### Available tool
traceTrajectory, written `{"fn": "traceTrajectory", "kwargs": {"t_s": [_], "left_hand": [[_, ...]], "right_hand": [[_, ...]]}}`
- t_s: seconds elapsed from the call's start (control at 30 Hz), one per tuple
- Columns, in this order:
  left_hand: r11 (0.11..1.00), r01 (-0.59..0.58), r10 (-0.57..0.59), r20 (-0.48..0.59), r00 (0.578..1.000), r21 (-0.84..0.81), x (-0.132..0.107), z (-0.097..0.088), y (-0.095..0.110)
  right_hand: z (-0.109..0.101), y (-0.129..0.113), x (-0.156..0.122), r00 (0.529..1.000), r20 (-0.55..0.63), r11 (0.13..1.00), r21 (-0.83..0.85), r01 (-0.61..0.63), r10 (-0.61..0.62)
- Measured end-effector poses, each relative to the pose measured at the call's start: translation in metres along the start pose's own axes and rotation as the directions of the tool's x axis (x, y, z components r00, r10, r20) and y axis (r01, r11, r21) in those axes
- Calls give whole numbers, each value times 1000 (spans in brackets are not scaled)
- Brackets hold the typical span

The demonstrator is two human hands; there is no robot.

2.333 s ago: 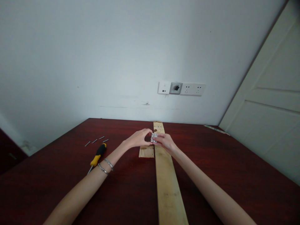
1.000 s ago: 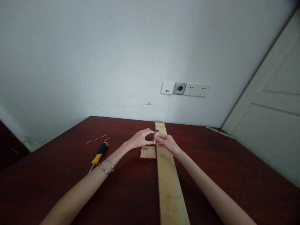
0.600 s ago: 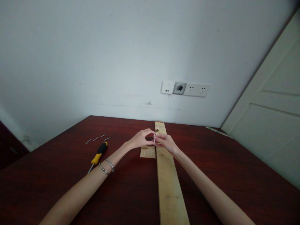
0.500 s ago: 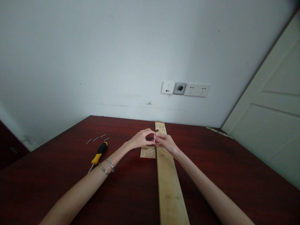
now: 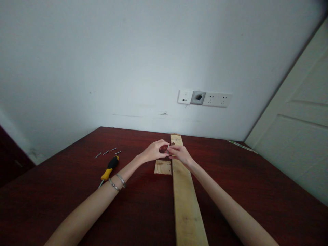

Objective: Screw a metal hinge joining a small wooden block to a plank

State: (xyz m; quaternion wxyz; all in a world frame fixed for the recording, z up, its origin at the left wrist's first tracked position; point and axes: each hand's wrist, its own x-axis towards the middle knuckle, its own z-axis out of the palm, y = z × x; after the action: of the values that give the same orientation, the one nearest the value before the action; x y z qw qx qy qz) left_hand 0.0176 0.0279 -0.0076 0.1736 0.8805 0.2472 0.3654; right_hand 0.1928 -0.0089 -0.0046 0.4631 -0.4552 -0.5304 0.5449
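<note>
My left hand (image 5: 155, 150) curves its thumb and forefinger around the two ends of a thin silver screw (image 5: 168, 149). From the other side, the fingertips of my right hand (image 5: 180, 154) pinch the same screw near its middle. It stands roughly upright between the hands, above a long pale wooden board (image 5: 186, 201). A short wooden piece (image 5: 163, 167) lies against the board's left side, below my left hand. Exact finger contact on the screw is too small to make out.
On the dark red table (image 5: 138, 212), several loose screws (image 5: 106, 152) lie at the left. A yellow and black screwdriver (image 5: 110, 168) rests beside my left forearm. Behind the table, the wall carries sockets (image 5: 217, 99). A thin patterned strip (image 5: 242, 146) lies along the back right edge.
Both hands keep the screw between their fingertips and have raised it very slightly off the board. The whole view has shifted a little; the board, screwdriver and loose screws stay in place.
</note>
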Motion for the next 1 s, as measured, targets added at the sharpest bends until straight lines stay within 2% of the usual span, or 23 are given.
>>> {"fn": "traceTrajectory", "kwargs": {"t_s": [0.37, 0.63, 0.77, 1.0], "left_hand": [[998, 50, -48, 41, 998, -45, 2, -2, -1], [995, 53, -48, 59, 997, -89, 3, -4, -2], [993, 74, -71, 37, 997, -87, 4, -5, -4], [991, 111, -108, 37, 993, -75, 5, -6, -1]], "right_hand": [[0, 4, -3, 1000, -6, 990, 136, -28, 29], [-9, 6, 2, 999, 25, 982, 182, -43, 39], [-12, 3, 2, 999, -10, 979, 200, -47, 50], [-13, -1, 2, 996, -87, 986, 168, 14, 1]]}}
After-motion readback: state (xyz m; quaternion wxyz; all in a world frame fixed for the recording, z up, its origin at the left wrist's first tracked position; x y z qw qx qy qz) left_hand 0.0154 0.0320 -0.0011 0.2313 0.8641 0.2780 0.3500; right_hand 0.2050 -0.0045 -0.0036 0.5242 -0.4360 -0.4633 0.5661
